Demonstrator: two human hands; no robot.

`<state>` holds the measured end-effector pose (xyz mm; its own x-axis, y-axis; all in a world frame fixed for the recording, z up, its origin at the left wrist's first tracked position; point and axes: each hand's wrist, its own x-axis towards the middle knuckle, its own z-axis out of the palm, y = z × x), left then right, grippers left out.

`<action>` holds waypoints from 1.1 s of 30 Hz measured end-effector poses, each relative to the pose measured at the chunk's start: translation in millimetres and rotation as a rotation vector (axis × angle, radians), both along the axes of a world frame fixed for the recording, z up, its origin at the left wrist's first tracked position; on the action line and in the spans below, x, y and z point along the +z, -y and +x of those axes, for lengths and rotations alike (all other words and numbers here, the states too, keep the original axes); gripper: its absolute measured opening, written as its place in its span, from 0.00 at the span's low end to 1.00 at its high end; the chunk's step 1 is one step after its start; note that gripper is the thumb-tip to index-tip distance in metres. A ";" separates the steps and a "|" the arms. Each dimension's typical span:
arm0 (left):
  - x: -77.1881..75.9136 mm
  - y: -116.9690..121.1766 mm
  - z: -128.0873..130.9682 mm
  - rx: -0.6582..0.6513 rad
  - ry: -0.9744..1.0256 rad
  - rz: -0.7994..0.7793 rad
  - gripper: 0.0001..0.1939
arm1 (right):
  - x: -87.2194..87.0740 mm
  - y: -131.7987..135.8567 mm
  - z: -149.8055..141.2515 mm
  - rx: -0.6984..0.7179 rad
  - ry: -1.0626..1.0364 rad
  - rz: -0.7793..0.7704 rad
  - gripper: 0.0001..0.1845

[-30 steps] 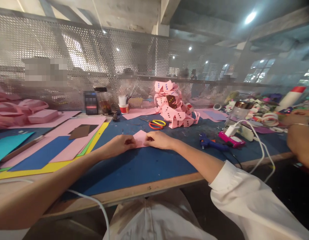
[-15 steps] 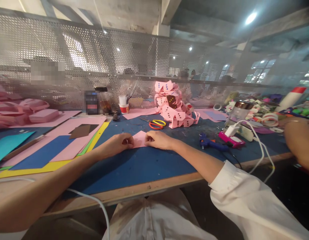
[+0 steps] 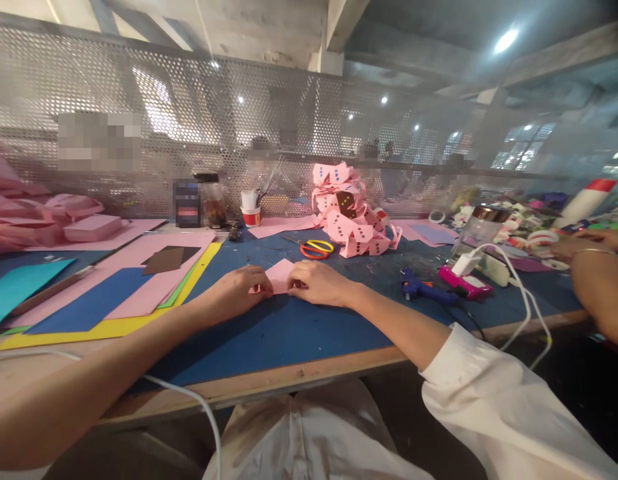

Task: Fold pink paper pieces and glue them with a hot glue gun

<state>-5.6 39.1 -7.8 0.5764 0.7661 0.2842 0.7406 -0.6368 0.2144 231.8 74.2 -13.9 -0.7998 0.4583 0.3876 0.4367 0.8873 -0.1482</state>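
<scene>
Low over the blue mat [image 3: 269, 343], a small pink sheet of paper [image 3: 279, 275] stands between my two hands, its upper corner pointing away from me. My left hand [image 3: 243, 290] pinches its left near edge with fingers closed. On the other side my right hand [image 3: 316, 282] grips the right near edge, fingertips curled in. Part of the paper is hidden behind the fingers. Just beyond lie scissors [image 3: 316, 249] with red and yellow handles. Behind them rises a heap of folded pink paper pieces [image 3: 349, 230] with dark and blue square dots.
Coloured sheets [image 3: 93, 300] are stacked at left, near more pink paper [image 3: 91, 227]. To the right lie a blue glue gun [image 3: 429, 290], a pink power strip [image 3: 466, 283] with white cable and a clear jar [image 3: 481, 233]. Another person's arm [image 3: 601, 287] reaches in at far right.
My hands have drawn slightly closer together along the pink paper's near edge. The other person's hand at far right has come further into view. The whole view has shifted slightly.
</scene>
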 end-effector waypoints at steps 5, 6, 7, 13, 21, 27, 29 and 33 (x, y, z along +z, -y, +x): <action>-0.9 1.1 -0.1 -0.024 -0.039 0.060 0.12 | -0.9 0.6 -1.2 -0.041 0.025 0.017 0.05; -1.7 1.1 0.0 -0.025 -0.050 0.077 0.12 | -1.4 1.0 -1.2 -0.045 0.028 0.022 0.05; -2.7 0.9 0.1 -0.023 -0.060 0.094 0.12 | -1.8 1.3 -1.1 -0.045 0.029 0.029 0.05; -8.8 0.0 0.3 -0.014 -0.078 0.148 0.10 | -1.4 2.6 -0.1 -0.041 0.044 0.034 0.06; -3.5 4.1 -1.4 -0.006 -0.076 0.114 0.10 | -3.5 4.0 -4.0 -0.069 0.093 0.126 0.07; -6.7 0.9 -4.1 -0.013 -0.088 0.130 0.11 | 2.2 5.7 -0.9 -0.068 0.085 0.048 0.05; -7.1 0.4 -3.8 -0.015 -0.090 0.131 0.10 | 5.6 5.8 2.1 -0.056 0.092 -0.002 0.04; -5.8 1.0 -2.3 0.002 -0.099 0.128 0.10 | 8.7 5.6 5.2 -0.055 0.117 -0.030 0.05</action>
